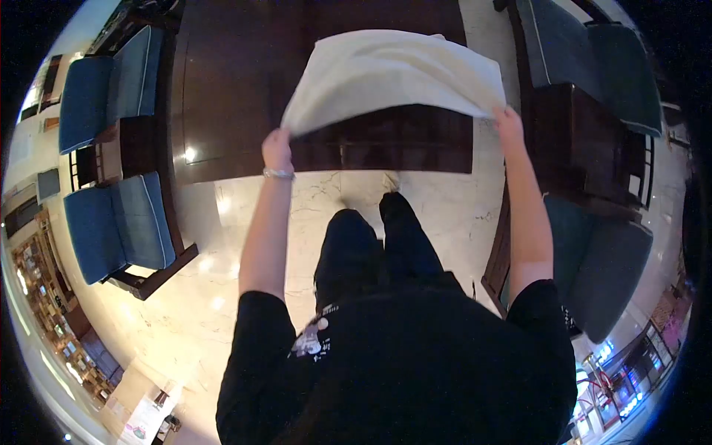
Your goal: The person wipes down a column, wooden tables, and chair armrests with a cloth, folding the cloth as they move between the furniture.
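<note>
A white cloth (393,70) is stretched between my two hands above the dark wooden table (245,81). My left hand (277,152) is closed on its near left corner, and a bracelet circles that wrist. At the near right corner, my right hand (508,126) pinches the cloth. Both arms reach forward, spread wide. The cloth's near edge arches upward between the hands, with the dark tabletop showing below it. Its far edge extends over the table's middle.
Blue cushioned chairs (122,222) stand along the left, with a small dark side table (137,148) between them. More cushioned seats (586,67) and a dark wooden side table (586,144) line the right. Pale marble floor (215,282) lies between me and the furniture.
</note>
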Motion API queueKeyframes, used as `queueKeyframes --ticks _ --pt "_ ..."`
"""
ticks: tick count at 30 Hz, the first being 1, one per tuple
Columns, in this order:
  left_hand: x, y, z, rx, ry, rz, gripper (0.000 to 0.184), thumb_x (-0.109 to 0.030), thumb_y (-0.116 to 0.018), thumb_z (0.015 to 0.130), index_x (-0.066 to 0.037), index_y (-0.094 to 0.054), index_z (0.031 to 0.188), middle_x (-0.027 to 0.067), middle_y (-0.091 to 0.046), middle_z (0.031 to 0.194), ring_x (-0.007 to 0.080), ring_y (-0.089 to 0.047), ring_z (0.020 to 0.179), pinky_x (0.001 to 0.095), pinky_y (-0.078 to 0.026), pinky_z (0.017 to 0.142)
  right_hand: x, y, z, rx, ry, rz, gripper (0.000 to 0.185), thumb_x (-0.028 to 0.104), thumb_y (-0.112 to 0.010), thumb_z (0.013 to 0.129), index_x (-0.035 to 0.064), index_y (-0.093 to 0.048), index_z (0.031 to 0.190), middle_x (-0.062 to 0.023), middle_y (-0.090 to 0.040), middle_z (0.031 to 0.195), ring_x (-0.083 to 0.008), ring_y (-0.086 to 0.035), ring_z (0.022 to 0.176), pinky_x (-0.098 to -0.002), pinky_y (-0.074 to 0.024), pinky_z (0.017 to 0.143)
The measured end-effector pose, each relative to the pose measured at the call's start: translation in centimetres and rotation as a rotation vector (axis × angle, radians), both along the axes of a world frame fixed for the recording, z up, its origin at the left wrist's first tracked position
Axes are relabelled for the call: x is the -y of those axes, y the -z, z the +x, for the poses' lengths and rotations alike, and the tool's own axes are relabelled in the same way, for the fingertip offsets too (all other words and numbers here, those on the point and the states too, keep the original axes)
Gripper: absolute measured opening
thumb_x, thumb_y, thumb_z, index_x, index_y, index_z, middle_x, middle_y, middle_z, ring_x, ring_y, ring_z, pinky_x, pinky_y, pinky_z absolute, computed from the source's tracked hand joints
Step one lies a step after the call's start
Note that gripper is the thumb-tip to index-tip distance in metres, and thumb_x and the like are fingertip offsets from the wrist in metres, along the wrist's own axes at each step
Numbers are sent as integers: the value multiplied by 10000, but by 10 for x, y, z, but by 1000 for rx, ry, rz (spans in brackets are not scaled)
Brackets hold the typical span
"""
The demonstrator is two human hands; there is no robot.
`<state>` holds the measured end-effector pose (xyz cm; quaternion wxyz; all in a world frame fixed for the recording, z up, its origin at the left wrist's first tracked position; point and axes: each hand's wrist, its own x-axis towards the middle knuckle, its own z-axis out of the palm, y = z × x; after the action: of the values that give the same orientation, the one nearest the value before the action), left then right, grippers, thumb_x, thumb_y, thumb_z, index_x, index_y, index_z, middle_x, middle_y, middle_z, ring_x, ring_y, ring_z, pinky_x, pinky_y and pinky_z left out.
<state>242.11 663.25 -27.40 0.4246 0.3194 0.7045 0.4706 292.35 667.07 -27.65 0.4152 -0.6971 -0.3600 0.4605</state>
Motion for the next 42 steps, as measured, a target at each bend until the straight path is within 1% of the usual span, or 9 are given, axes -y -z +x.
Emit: queueKeyframes --ticks 2,6,8,12,16,22,26,38,42 --pt "22 63 3 175 -77 -296 161 -148 -594 771 12 -595 761 12 -568 689 94 -478 637 244 -399 595 -4 76 12 283 -85 -310 328 228 -597 749 -4 -568 979 -73 -591 845 -157 -525 769 -279 -408 685" --pt "126 165 -2 -660 263 -384 365 -185 -597 752 1 -493 1048 154 -544 968 256 -527 918 344 -422 801 49 128 -14 576 -6 -412 410 196 -548 747 7 -499 1108 -139 -574 1024 -255 -538 959 -321 -411 809" --pt "137 151 -1 -540 286 -766 461 -195 -604 734 -5 -434 1118 209 -463 1112 331 -448 1048 381 -372 888 79 152 -14 708 142 -400 501 136 -563 714 14 -424 1179 -195 -496 1137 -316 -474 1056 -378 -368 894" --pt "135 164 -11 -584 348 -529 440 -198 -602 735 -5 -447 1100 216 -468 1086 353 -439 1035 385 -357 899 111 174 -46 845 -98 -228 568 135 -579 712 56 -381 1238 -212 -418 1218 -336 -400 1128 -403 -325 936" --pt "53 167 -16 -1078 286 -285 479 -250 -584 756 -8 -435 1142 223 -413 1184 383 -393 1084 431 -327 920 70 164 -118 902 -368 77 629 199 -614 714 115 -352 1280 -223 -335 1285 -383 -313 1187 -443 -268 972" --pt "-65 215 -28 -1209 302 -273 528 -338 -480 816 -49 -370 1244 215 -297 1316 391 -285 1194 433 -251 987 -18 196 -219 875 -407 -269 737 559 -518 721 212 -279 1324 -211 -156 1376 -495 -115 1227 -603 -147 953" --pt "-64 230 -8 -1281 158 -352 555 -390 -347 858 -66 -296 1306 195 -216 1370 376 -208 1248 459 -180 1018 -21 206 -257 1016 -230 -279 763 583 -524 691 224 -285 1321 -209 -105 1389 -506 15 1235 -663 -63 919" --pt "-62 226 -4 -1243 164 -415 542 -343 -346 852 -72 -275 1315 179 -178 1387 377 -152 1270 479 -139 1026 28 213 -193 1105 -526 -74 493 306 -488 793 201 -389 1264 -180 -225 1363 -387 -222 1240 -580 -169 959" --pt "-63 224 -4 -1251 208 -435 555 -328 -355 843 -57 -259 1318 202 -162 1385 396 -138 1269 499 -135 1019 -22 219 -157 1168 -263 -115 483 289 -434 827 195 -337 1291 -190 -219 1363 -401 -229 1231 -571 -189 956"
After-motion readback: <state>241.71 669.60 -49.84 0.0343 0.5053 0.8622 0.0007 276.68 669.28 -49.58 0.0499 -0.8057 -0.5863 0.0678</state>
